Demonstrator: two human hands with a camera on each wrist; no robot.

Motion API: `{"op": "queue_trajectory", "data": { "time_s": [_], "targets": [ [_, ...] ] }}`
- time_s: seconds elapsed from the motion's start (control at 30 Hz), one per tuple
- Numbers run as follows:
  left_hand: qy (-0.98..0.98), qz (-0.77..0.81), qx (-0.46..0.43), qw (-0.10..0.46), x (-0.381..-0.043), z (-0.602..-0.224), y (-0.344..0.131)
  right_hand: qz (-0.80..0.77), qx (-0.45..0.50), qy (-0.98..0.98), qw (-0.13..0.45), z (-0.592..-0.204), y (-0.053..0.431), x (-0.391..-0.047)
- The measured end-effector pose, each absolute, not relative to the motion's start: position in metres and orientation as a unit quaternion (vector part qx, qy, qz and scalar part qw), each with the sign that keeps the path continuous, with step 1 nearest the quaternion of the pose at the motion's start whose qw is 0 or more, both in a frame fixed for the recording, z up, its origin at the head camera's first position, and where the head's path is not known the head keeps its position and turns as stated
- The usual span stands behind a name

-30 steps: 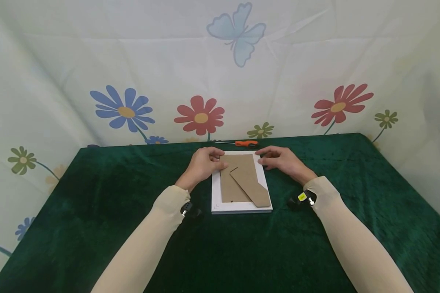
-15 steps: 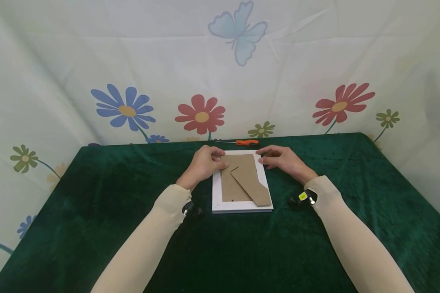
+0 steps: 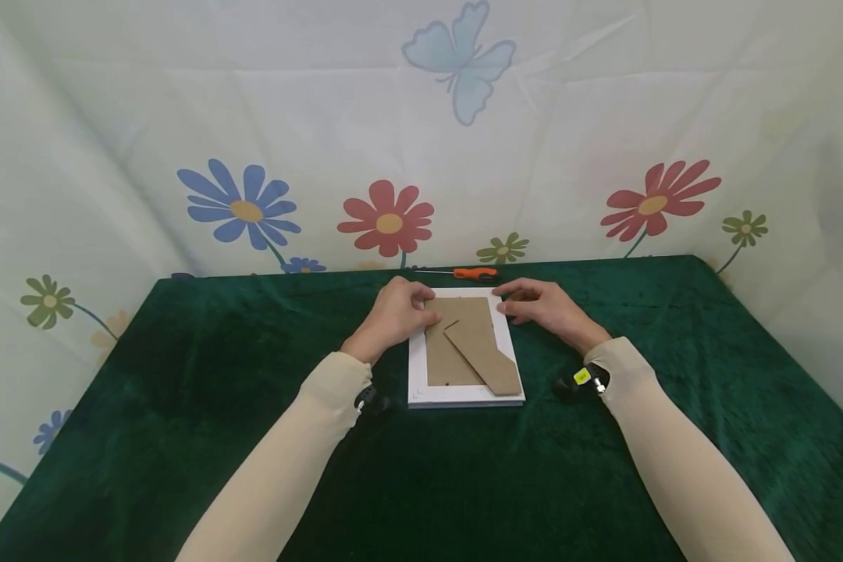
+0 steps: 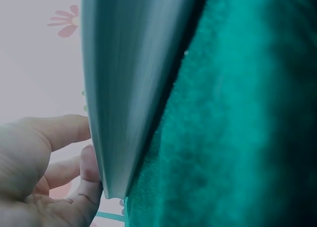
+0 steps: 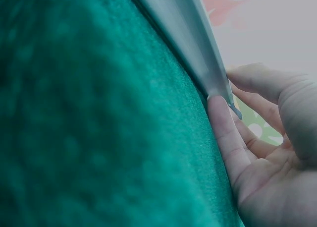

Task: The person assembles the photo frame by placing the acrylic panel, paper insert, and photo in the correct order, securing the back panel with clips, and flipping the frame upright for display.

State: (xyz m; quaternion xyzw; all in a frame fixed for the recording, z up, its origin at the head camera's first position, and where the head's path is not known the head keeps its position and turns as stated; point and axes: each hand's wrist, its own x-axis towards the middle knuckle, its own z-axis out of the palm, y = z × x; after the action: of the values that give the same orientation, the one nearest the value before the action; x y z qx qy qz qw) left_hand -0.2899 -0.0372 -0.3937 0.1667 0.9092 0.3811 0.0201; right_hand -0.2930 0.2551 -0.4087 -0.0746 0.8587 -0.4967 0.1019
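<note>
A white picture frame (image 3: 417,375) lies face down in the middle of the green cloth. Its brown backing board (image 3: 449,367) faces up, and the stand leg (image 3: 497,371) slants across it toward the near right corner. At the far left corner my left hand (image 3: 391,316) holds the frame, thumb on the board's edge and fingers bent at the rim. My right hand (image 3: 548,311) grips the far right corner. Both wrist views show the frame's side wall (image 4: 124,98) close up; in the right one, a finger of the right hand (image 5: 267,147) touches that wall.
Behind the frame, near the cloth's far edge, lies a screwdriver with an orange handle (image 3: 474,273). The green cloth (image 3: 421,484) covers the table. A white curtain (image 3: 309,117) printed with flowers hangs at the back and sides.
The whole head view has shifted very slightly. Both hands keep their places on the frame, and the frame and screwdriver show no clear movement.
</note>
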Motion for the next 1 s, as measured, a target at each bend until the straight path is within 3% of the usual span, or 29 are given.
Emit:
{"op": "queue_trajectory", "data": {
  "time_s": [1.0],
  "targets": [
    [0.882, 0.451, 0.139, 0.012, -0.2892, -0.3974, -0.0445, -0.494, -0.068, 0.860, 0.108, -0.4092, 0.2548, -0.2956]
  ]
}}
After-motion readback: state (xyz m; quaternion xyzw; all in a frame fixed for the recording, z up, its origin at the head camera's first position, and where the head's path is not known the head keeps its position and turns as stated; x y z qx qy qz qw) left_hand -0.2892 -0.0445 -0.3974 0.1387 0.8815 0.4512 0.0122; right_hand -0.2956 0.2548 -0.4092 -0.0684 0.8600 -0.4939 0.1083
